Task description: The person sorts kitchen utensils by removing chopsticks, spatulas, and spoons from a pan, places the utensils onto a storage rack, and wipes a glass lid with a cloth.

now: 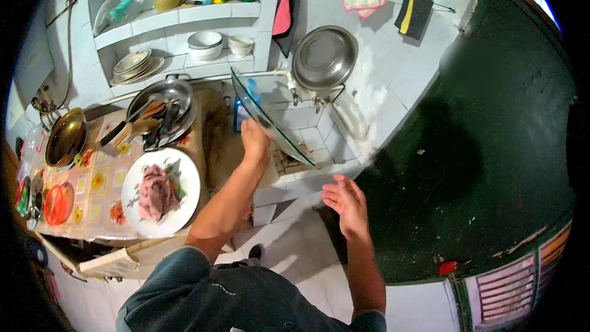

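Over the tiled sink (307, 120), my left hand (254, 140) grips the lower left side of a large clear glass plate (273, 124) with a greenish rim. The glass is tilted, seen nearly edge-on, running from the wall side down to the sink's front. Some of my left fingers are hidden behind it. My right hand (347, 204) is held up in front of the sink, to the right of the glass and apart from it, with its fingers spread and nothing in them. Behind the glass shows a blue packet or bottle (238, 115).
On the left, a flowered table holds a white plate (189, 175) with a crumpled pink cloth (157, 193), a pan of utensils (178, 95) and a brown pan (66, 138). A metal basin (326, 57) hangs above the taps (296, 95). Bowls (204, 46) stand on the tiled shelf.
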The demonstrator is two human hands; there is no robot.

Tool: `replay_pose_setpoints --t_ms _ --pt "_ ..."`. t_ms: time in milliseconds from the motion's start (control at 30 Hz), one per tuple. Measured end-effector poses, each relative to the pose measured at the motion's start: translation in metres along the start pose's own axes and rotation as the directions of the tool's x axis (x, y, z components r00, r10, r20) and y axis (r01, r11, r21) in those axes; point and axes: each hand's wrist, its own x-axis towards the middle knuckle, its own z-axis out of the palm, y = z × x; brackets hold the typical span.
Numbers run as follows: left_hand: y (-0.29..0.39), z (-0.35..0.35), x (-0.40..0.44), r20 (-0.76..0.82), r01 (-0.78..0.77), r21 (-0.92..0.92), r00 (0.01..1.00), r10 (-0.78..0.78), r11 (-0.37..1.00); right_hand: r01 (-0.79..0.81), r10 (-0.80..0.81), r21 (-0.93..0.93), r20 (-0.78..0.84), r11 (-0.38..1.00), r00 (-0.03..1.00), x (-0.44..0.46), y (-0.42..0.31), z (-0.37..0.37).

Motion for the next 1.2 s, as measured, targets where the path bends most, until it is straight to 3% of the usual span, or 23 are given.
replay_pose_setpoints --t_ms 67,200,267,333,400,467,533,567,600,633,700,800,867,900,933,1033,1100,1167,1200 --pt "-0.021 0.021 0.008 -0.224 0.049 -0.077 0.972 -0.065 0.996 0.139 -0.140 -0.117 -0.006 0.983 0.990 0.035 -0.015 -0.017" --pt "-0.107 0.018 0.066 -0.245 0.006 -0.169 0.968 -0.048 0.986 0.271 -0.282 -0.208 -0.027 0.940 0.959 0.115 -0.072 -0.027" --pt "-0.118 0.033 0.079 -0.331 -0.094 -0.063 0.941 0.068 0.994 0.345 -0.350 -0.228 0.017 0.911 0.936 0.169 -0.105 -0.029" --pt "-0.129 0.040 0.097 -0.358 -0.018 -0.097 0.934 -0.018 0.995 0.313 -0.336 -0.287 -0.035 0.906 0.941 0.219 -0.146 -0.017" --pt "-0.145 0.036 0.116 -0.378 0.046 -0.117 0.922 -0.087 0.992 0.399 -0.411 -0.298 0.022 0.867 0.911 0.272 -0.177 -0.013" --pt "-0.184 0.020 0.136 -0.316 -0.050 -0.002 0.948 0.047 0.999 0.513 -0.548 -0.407 0.037 0.755 0.836 0.323 -0.214 -0.009" --pt "-0.225 -0.006 0.153 -0.260 -0.110 -0.085 0.962 0.085 0.990 0.568 -0.719 -0.572 -0.055 0.591 0.693 0.377 -0.250 -0.004" --pt "-0.236 -0.018 0.158 -0.207 -0.094 -0.168 0.977 0.059 0.981 0.631 -0.843 -0.647 -0.035 0.428 0.536 0.402 -0.264 -0.006" --pt "-0.218 -0.010 0.155 -0.217 -0.056 -0.075 0.975 0.039 0.996 0.659 -0.933 -0.709 0.004 0.251 0.359 0.425 -0.276 -0.006" --pt "-0.198 0.000 0.152 -0.227 -0.016 0.018 0.974 0.019 1.000 0.671 -0.934 -0.699 0.010 0.248 0.356 0.433 -0.288 0.001" --pt "-0.167 0.013 0.140 -0.242 -0.033 -0.057 0.970 0.019 0.998 0.386 -0.941 -0.903 -0.056 0.191 0.334 0.436 -0.313 0.019" --pt "-0.177 0.011 0.142 -0.176 -0.117 -0.139 0.980 0.091 0.983 0.425 -0.957 -0.890 -0.041 0.166 0.289 0.463 -0.325 0.021" --pt "-0.172 0.018 0.138 -0.311 -0.090 -0.165 0.950 0.035 0.982 0.476 -0.947 -0.857 -0.042 0.198 0.318 0.479 -0.331 0.018" --pt "-0.168 0.021 0.136 -0.394 -0.064 -0.014 0.918 0.053 0.998 0.553 -0.934 -0.800 -0.024 0.233 0.357 0.484 -0.331 0.016" --pt "-0.173 0.018 0.137 -0.415 -0.079 -0.005 0.907 0.070 0.997 0.623 -0.919 -0.734 -0.005 0.271 0.393 0.486 -0.331 0.016" --pt "-0.181 0.015 0.146 -0.480 -0.090 0.072 0.870 0.113 0.993 0.818 -0.937 -0.538 0.135 0.204 0.322 0.479 -0.315 0.007" --pt "-0.178 0.022 0.138 -0.423 -0.095 0.110 0.896 0.133 0.989 0.894 -0.931 -0.415 0.231 0.168 0.282 0.469 -0.301 -0.002" --pt "-0.166 0.050 0.134 -0.459 -0.146 0.151 0.866 0.200 0.978 0.985 -0.933 -0.024 0.316 0.174 0.172 0.455 -0.284 -0.009" --pt "-0.170 0.050 0.136 -0.459 -0.190 0.277 0.835 0.303 0.942 0.929 -0.896 0.153 0.355 0.338 0.268 0.456 -0.275 -0.019"
